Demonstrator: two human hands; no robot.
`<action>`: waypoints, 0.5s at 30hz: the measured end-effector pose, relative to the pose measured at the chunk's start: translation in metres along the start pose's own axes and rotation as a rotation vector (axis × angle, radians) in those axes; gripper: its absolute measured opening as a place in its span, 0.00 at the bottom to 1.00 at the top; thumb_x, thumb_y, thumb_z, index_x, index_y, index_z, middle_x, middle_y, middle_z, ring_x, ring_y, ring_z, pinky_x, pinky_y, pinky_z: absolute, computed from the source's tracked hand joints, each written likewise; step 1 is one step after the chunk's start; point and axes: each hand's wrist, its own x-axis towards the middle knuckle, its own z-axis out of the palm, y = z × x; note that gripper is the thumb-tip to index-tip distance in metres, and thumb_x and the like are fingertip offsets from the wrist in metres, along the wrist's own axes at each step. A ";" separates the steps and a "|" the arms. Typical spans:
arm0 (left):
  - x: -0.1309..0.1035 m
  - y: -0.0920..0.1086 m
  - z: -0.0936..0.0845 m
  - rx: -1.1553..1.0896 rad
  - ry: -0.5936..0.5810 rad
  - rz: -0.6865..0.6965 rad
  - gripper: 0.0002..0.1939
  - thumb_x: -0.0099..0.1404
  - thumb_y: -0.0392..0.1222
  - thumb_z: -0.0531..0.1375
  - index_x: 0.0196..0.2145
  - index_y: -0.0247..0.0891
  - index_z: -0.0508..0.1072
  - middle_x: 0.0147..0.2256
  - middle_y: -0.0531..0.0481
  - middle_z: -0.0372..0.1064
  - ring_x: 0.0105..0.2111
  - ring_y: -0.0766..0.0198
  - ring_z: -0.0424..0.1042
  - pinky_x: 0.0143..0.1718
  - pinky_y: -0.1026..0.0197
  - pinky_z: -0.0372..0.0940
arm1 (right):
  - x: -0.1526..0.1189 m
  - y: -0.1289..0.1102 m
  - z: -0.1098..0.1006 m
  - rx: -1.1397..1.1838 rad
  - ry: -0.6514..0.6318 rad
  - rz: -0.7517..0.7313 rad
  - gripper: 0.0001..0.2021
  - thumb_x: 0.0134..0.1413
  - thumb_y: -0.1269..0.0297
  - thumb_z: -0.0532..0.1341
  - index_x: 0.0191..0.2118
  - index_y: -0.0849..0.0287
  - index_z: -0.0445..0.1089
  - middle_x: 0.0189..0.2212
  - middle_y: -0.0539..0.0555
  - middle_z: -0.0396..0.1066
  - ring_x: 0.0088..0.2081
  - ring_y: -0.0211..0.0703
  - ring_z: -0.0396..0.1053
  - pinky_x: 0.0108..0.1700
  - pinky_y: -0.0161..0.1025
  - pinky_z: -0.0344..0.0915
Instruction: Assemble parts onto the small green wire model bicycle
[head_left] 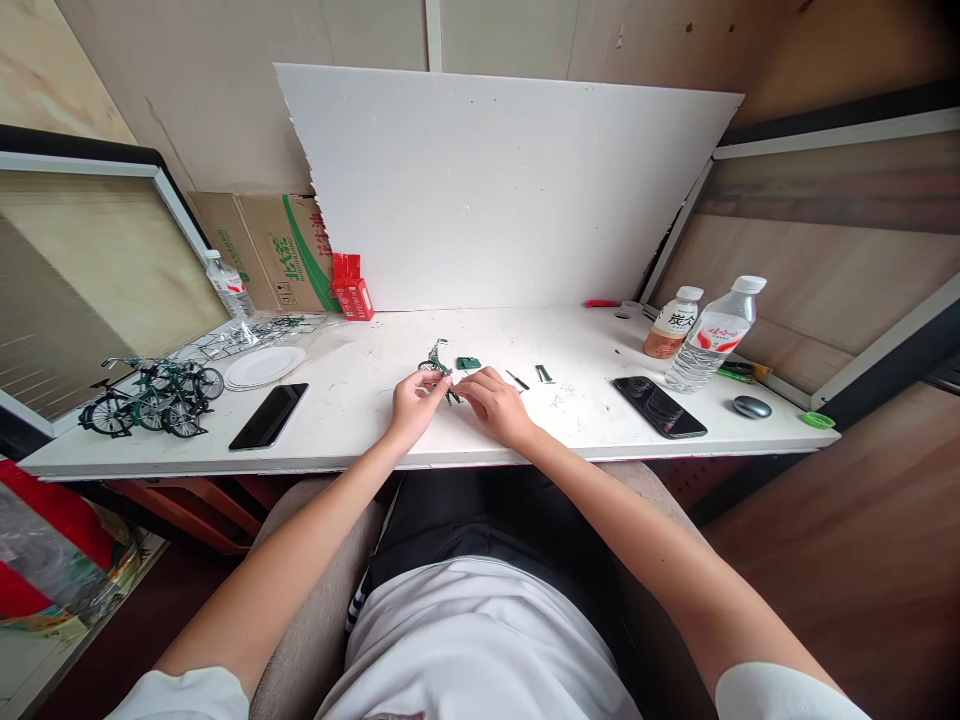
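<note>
A small dark-green model bicycle [434,358] is between my fingertips just above the white table. My left hand [417,408] pinches its frame from the left. Close by on the right, my right hand [496,402] has its fingers drawn together at the bicycle's lower part; whatever they grip is hidden. Behind the hands lies a flat green piece [468,363]. To the right are a thin dark stick-like tool [517,380] and a small green frame-shaped part [544,374].
Several assembled model bicycles [154,395] stand at the left, near white plates [265,368] and a phone [270,416]. At the right are another phone [660,406], a tea-coloured bottle [673,322], a water bottle [716,335] and a mouse [751,407]. A white board [510,190] leans behind.
</note>
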 end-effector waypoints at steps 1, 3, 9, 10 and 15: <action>0.000 0.000 0.000 0.000 -0.001 0.001 0.20 0.62 0.56 0.72 0.42 0.36 0.83 0.42 0.42 0.81 0.39 0.58 0.75 0.42 0.58 0.67 | 0.000 0.000 0.000 0.002 0.007 0.011 0.17 0.72 0.77 0.55 0.54 0.53 0.77 0.43 0.56 0.80 0.45 0.49 0.72 0.40 0.44 0.72; 0.000 0.001 0.000 -0.002 0.000 -0.001 0.20 0.63 0.56 0.72 0.42 0.36 0.83 0.42 0.42 0.81 0.39 0.58 0.75 0.43 0.58 0.67 | 0.000 -0.001 0.001 -0.004 0.018 0.025 0.13 0.73 0.73 0.57 0.53 0.54 0.77 0.42 0.57 0.79 0.45 0.49 0.72 0.40 0.44 0.72; -0.001 0.005 0.000 -0.038 0.004 0.004 0.20 0.61 0.55 0.73 0.40 0.35 0.82 0.40 0.42 0.81 0.39 0.58 0.75 0.44 0.58 0.67 | 0.002 -0.005 -0.001 -0.039 0.050 0.076 0.09 0.75 0.67 0.58 0.50 0.55 0.76 0.40 0.57 0.80 0.43 0.49 0.74 0.40 0.44 0.72; -0.001 0.006 0.000 -0.042 0.000 0.002 0.20 0.61 0.56 0.73 0.40 0.35 0.82 0.40 0.42 0.81 0.39 0.58 0.75 0.43 0.58 0.67 | 0.002 -0.005 -0.001 -0.041 0.057 0.088 0.08 0.75 0.66 0.59 0.50 0.55 0.76 0.40 0.56 0.80 0.43 0.49 0.74 0.41 0.45 0.72; -0.001 0.004 0.000 -0.058 -0.049 -0.004 0.20 0.63 0.57 0.72 0.42 0.36 0.82 0.44 0.42 0.80 0.40 0.58 0.75 0.43 0.58 0.66 | 0.002 -0.005 -0.003 -0.037 0.061 0.137 0.08 0.75 0.66 0.59 0.48 0.54 0.77 0.40 0.57 0.80 0.42 0.48 0.76 0.43 0.44 0.73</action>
